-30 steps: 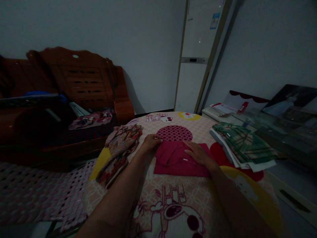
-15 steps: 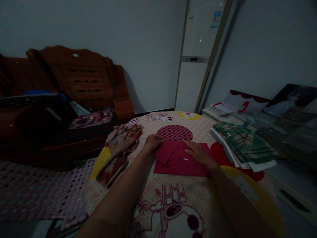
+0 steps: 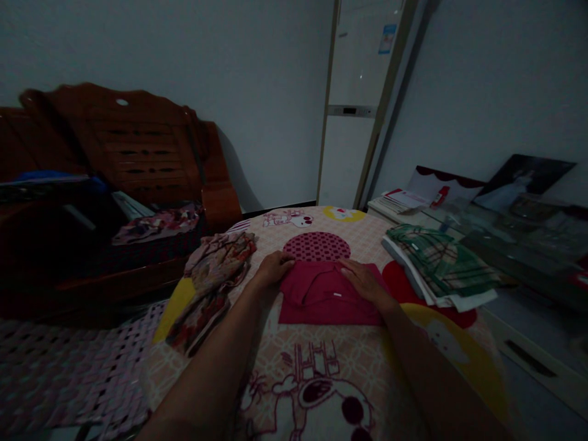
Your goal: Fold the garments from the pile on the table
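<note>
A magenta garment [image 3: 331, 309], folded into a rough rectangle with its neckline and a small white label showing, lies flat on the round cloth-covered table [image 3: 271, 361]. At its upper left corner is my left hand [image 3: 274, 268], fingers bent together at the edge; whether they pinch fabric is too dark to tell. My right hand [image 3: 362, 280] rests palm down on the upper right part of the garment, fingers stretched out.
A crumpled floral garment [image 3: 218, 263] lies on the table's left. Folded clothes with a green plaid one [image 3: 441, 260] on top sit at the right edge, beside a glass-topped cabinet [image 3: 487, 226]. A wooden chair [image 3: 151, 147] stands behind left.
The whole view has shifted slightly, so things appear a little further left. Both hands remain at the magenta garment, almost unmoved against it.
</note>
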Motion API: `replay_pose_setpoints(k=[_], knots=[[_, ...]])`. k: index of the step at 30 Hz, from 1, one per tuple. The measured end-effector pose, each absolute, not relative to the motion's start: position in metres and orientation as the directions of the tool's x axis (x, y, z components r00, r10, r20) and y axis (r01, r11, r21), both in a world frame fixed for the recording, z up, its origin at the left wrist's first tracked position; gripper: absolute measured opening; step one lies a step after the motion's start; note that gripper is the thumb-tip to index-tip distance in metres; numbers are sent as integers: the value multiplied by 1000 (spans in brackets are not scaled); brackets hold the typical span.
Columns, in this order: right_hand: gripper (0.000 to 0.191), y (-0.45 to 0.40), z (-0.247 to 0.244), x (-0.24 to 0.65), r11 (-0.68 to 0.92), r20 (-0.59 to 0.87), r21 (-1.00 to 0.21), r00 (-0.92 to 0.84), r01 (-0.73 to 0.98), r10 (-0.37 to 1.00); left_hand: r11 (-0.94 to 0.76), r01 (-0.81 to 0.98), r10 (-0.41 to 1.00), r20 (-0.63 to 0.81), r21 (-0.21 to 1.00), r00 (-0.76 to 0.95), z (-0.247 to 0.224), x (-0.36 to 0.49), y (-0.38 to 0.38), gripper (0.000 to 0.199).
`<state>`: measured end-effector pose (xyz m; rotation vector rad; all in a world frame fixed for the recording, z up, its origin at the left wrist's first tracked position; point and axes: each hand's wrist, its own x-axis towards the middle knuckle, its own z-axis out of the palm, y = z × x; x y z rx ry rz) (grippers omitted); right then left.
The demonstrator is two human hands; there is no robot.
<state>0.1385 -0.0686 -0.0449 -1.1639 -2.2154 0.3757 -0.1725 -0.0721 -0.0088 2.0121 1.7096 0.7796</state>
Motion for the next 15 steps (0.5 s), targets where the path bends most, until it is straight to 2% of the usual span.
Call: replay_pose_setpoints(k=[4,7,10,12,15], knots=[[46,-51,-50,168,490,485,-517,-232,701,843,-176,803,984,126,569,127,-9,-173,-68,21],[45,-40,-59,193,378,410,-511,-168,772,896,-145,822,989,101,550,106,-10,-171,-66,14],[38,-38,-63,204,335,359,-494,-162,803,919,-141,833,990,97,535,105,-10,-170,-65,8],[27,-39,-60,204,331,351,-493,-164,805,922,-147,817,989,108,558,104,-10,-170,-66,6],[14,-44,-52,200,282,298,-533,-135,798,945,-155,719,988,105,678,114,-9,-172,-65,7]])
